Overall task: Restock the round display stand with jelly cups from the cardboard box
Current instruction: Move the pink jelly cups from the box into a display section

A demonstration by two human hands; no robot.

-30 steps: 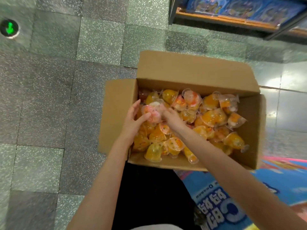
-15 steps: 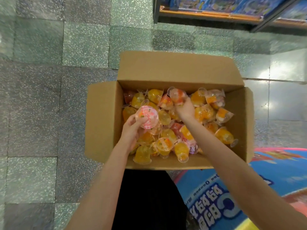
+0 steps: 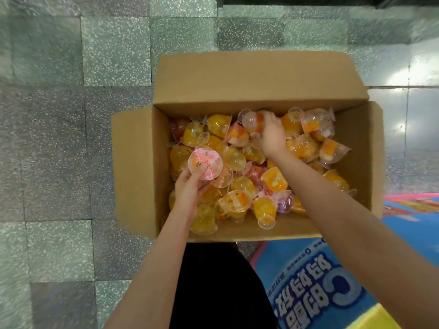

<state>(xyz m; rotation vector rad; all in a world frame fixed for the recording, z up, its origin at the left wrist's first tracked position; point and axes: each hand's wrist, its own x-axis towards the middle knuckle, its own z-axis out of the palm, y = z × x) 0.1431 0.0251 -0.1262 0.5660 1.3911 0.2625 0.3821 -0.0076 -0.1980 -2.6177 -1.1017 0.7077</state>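
We see left hand [image 3: 188,189] pinching pink-lidded cup [image 3: 205,163], lid up, freeing right hand [image 3: 270,134], fingers curled round another cup [image 3: 253,121] in box [image 3: 140,174].

1. A speckled grey-green terrazzo tile floor [image 3: 71,138] carries everything.
2. An open brown cardboard box [image 3: 249,77] sits on it.
3. A blue printed round display base [image 3: 332,293] lies just beside the box's near right corner.
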